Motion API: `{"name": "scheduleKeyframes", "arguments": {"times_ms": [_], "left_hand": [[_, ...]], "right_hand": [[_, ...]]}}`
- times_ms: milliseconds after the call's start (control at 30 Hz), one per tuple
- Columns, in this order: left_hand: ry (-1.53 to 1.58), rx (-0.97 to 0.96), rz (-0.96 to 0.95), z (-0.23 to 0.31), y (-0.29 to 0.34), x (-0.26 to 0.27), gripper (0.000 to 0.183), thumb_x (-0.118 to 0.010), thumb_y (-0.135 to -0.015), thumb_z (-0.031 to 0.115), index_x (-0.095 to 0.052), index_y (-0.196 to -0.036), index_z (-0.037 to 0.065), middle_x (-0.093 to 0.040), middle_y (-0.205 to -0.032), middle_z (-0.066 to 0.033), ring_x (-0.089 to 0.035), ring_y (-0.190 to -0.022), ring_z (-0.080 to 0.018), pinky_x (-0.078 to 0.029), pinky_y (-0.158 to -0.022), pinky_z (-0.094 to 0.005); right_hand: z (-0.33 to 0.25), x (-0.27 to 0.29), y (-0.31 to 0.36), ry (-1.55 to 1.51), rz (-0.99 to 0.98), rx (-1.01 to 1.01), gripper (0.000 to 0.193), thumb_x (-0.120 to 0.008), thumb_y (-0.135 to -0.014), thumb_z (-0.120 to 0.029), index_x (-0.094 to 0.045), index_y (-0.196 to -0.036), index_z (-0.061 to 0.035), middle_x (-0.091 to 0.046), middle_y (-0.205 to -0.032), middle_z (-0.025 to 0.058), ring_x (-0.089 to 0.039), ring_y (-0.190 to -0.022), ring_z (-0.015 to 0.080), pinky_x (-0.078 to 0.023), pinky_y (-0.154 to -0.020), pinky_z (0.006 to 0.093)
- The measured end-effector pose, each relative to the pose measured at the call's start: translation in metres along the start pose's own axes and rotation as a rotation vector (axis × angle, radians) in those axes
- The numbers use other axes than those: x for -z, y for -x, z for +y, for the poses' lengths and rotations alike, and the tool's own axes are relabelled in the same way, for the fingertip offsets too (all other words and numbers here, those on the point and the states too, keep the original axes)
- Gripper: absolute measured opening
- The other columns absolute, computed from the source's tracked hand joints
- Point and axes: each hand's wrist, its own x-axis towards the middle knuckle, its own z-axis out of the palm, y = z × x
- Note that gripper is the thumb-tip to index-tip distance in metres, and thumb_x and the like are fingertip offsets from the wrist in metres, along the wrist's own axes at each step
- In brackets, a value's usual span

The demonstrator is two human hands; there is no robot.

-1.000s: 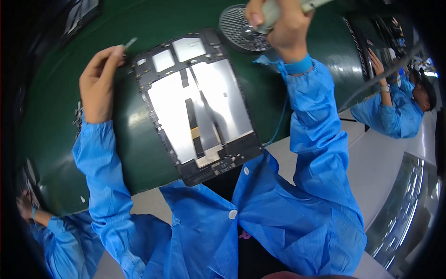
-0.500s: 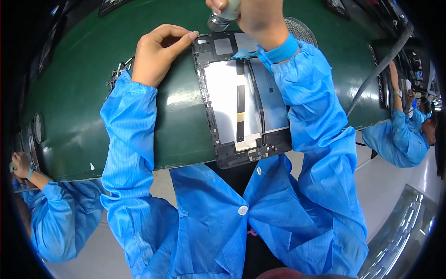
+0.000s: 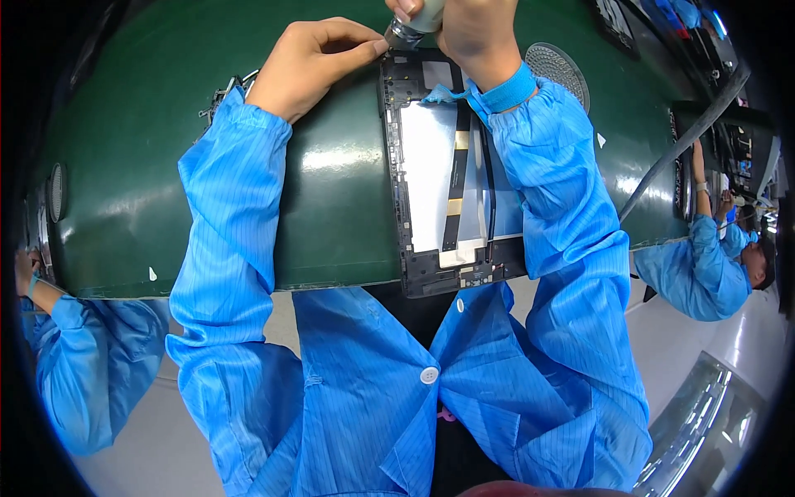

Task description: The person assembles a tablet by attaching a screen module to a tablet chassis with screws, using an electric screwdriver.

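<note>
An opened tablet lies in front of me with its insides up: black frame, shiny silver plate, dark ribbon cable. Its near end reaches past the table's edge. At the far left corner, my left hand pinches the tablet's edge between thumb and fingers. My right hand is wrapped round a pale cylindrical tool with a metal nozzle, which points at that same corner. The upper frame cuts off part of this hand and the tool. A blue wrist strap hangs partly over the tablet.
The green table has a round perforated metal disc at right and small metal parts beyond my left sleeve. A grey cable runs along the right. Co-workers in blue sit at the left and right.
The tablet has shifted to the right, and my left hand has gone with it. The tool's nozzle has come down to the far left corner, close to my left fingertips.
</note>
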Motion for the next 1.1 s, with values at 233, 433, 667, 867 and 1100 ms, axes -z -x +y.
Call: {"name": "scheduleKeyframes", "arguments": {"times_ms": [233,433,667,867,1100], "left_hand": [[-0.033,-0.024,-0.013,0.005,-0.002,0.002,0.024,-0.072,-0.092,0.015,-0.075,-0.108,-0.003,-0.074,-0.101,-0.0102,-0.067,-0.093,-0.0165,-0.053,-0.089,-0.0295],[-0.115,0.004,-0.024,-0.002,0.000,0.006,0.022,-0.069,-0.093,0.011,-0.073,-0.107,-0.006,-0.070,-0.103,-0.0072,-0.065,-0.094,-0.0158,-0.049,-0.090,-0.0283],[-0.117,-0.016,-0.026,-0.012,-0.002,0.007,0.023,-0.069,-0.094,0.011,-0.072,-0.108,-0.006,-0.070,-0.103,-0.0085,-0.065,-0.096,-0.0165,-0.050,-0.092,-0.0284],[-0.126,-0.068,-0.032,-0.017,-0.003,0.008,0.022,-0.067,-0.095,0.009,-0.071,-0.109,-0.007,-0.070,-0.104,-0.0103,-0.065,-0.097,-0.0173,-0.050,-0.092,-0.0288],[-0.107,-0.047,-0.038,-0.018,-0.003,0.007,0.022,-0.067,-0.095,0.009,-0.070,-0.108,-0.008,-0.069,-0.103,-0.0090,-0.064,-0.097,-0.0164,-0.049,-0.092,-0.0283]], "right_hand": [[0.001,-0.004,-0.001,0.017,0.009,-0.018,0.015,-0.062,-0.095,-0.012,-0.062,-0.088,0.0017,-0.062,-0.073,0.0076,-0.054,-0.045,0.0130,-0.043,-0.043,0.0267],[0.003,-0.005,0.001,0.056,-0.002,-0.042,0.015,-0.061,-0.095,-0.012,-0.061,-0.089,0.0016,-0.062,-0.074,0.0077,-0.054,-0.046,0.0128,-0.043,-0.042,0.0269],[0.007,-0.007,0.000,0.048,-0.027,-0.033,0.012,-0.062,-0.095,-0.010,-0.061,-0.093,0.0019,-0.063,-0.074,0.0076,-0.054,-0.045,0.0121,-0.043,-0.041,0.0265],[0.011,-0.014,-0.003,0.168,-0.051,-0.019,0.024,-0.066,-0.096,-0.015,-0.063,-0.077,-0.0007,-0.058,-0.055,0.0024,-0.053,-0.042,0.0092,-0.039,-0.040,0.0249],[0.014,-0.013,-0.006,0.228,-0.030,-0.031,0.027,-0.067,-0.095,-0.016,-0.063,-0.073,-0.0004,-0.057,-0.053,0.0022,-0.052,-0.041,0.0091,-0.039,-0.040,0.0255]]}}
